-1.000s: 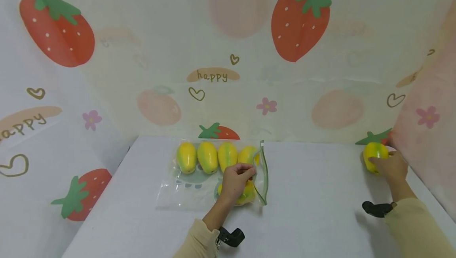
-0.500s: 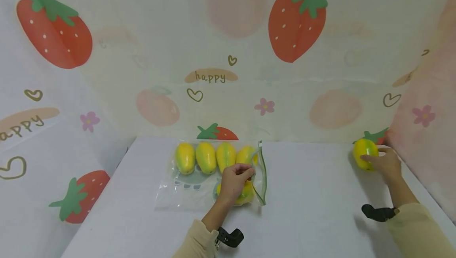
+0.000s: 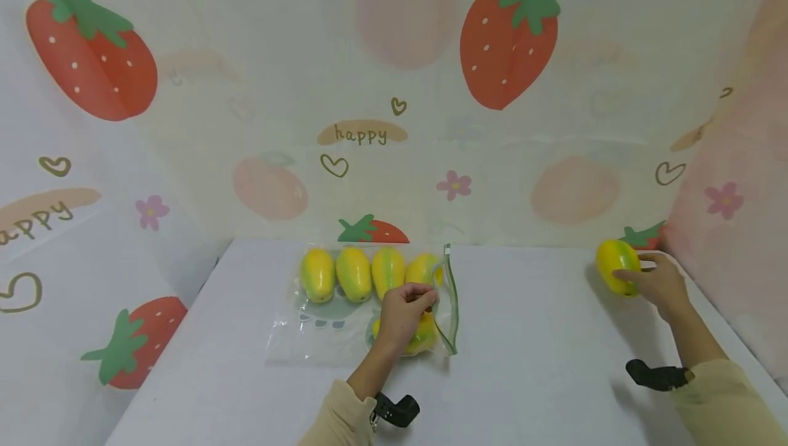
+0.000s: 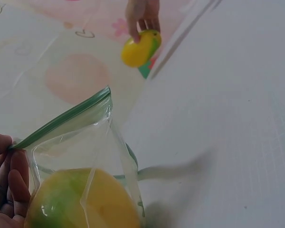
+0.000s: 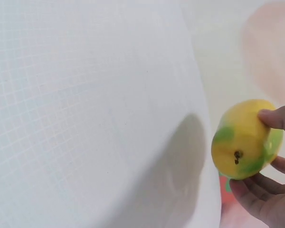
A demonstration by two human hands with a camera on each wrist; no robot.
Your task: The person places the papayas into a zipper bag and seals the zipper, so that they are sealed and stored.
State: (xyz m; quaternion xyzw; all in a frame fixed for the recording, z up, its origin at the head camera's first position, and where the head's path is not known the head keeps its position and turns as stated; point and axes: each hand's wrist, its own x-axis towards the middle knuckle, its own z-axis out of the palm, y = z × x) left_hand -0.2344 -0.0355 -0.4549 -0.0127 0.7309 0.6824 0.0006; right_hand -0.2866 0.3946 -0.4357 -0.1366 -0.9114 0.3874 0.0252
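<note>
My left hand [image 3: 403, 316] pinches the green zip edge [image 4: 61, 118] of a clear zip bag [image 3: 289, 340], thumb against fingers. The bag lies on the table, its mouth facing right and standing partly open. Inside, several yellow-green mangoes [image 3: 319, 275] form a row along the back. Another mango [image 4: 85, 204] lies near the mouth, partly covered by my left hand in the head view. At the far right, my right hand [image 3: 665, 289] grips a single mango [image 5: 242, 142] between thumb and fingers. That mango is held above the table, its small dark stem end showing in the right wrist view.
The white table [image 3: 523, 364] spreads between the bag and my right hand. A curtain [image 3: 382, 186] printed with strawberries stands behind it and along both sides. Each wrist wears a black camera mount [image 3: 657, 375].
My right hand has moved left with the mango, away from the right end of the table. My left hand keeps its pinch on the bag's edge, nearly still.
</note>
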